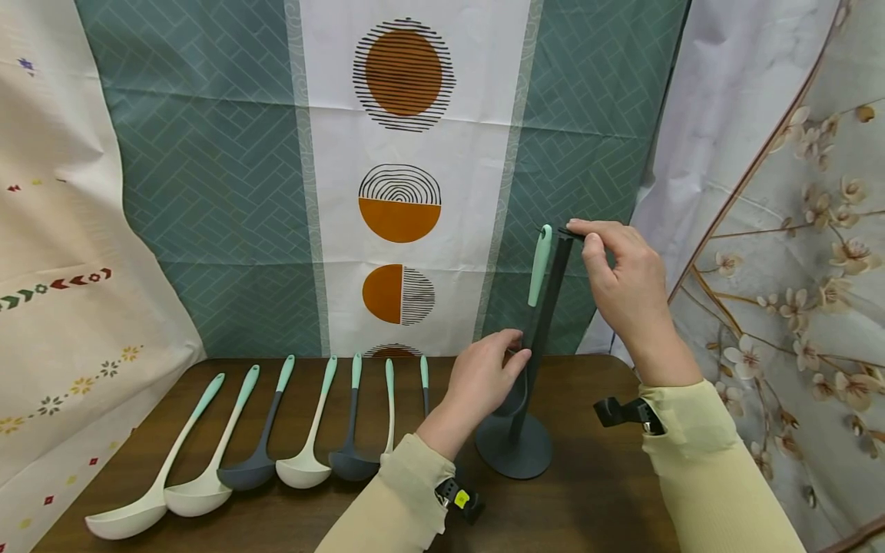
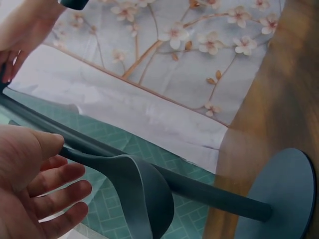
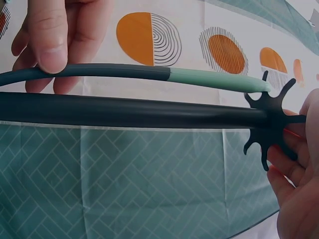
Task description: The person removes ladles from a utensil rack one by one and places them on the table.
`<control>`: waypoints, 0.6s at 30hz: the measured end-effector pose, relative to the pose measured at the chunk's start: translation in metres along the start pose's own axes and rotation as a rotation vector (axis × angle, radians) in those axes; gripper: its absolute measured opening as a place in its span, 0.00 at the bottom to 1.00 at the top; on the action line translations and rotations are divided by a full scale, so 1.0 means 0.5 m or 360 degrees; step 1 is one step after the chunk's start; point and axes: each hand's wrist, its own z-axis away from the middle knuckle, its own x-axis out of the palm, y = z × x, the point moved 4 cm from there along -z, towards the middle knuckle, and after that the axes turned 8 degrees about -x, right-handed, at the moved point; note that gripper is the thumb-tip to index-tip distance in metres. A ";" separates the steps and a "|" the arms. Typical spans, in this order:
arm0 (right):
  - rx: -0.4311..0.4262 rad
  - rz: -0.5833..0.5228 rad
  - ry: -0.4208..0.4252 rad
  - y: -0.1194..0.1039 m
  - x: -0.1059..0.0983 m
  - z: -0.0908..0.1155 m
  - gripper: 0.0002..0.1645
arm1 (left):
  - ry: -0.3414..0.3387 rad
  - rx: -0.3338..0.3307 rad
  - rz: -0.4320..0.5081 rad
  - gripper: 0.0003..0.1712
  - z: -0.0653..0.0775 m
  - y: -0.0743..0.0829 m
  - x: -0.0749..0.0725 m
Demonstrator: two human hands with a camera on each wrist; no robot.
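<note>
A dark utensil stand with a round base and tall pole stands at the right of the table. My left hand pinches the shaft of a dark ladle with a mint-green handle. The ladle hangs upright along the pole, its dark bowl low, partly hidden by the hand in the head view. At the top, the handle's end sits right at one prong of the stand's hooked crown. My right hand holds that crown from the opposite side, thumb and fingers around its prongs.
Several white and dark ladles with mint-green handles lie in a row on the brown table, among them a white ladle and a dark ladle. Behind hangs a patterned cloth; a floral curtain borders the right side.
</note>
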 end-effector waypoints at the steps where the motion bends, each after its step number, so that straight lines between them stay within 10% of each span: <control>1: -0.0003 -0.0001 0.0001 0.000 -0.001 0.000 0.23 | 0.0002 0.0002 -0.0002 0.21 0.000 0.001 0.001; 18: 0.0001 -0.0013 0.0001 0.002 0.000 -0.001 0.23 | 0.0074 0.0051 -0.0027 0.16 0.002 0.005 0.001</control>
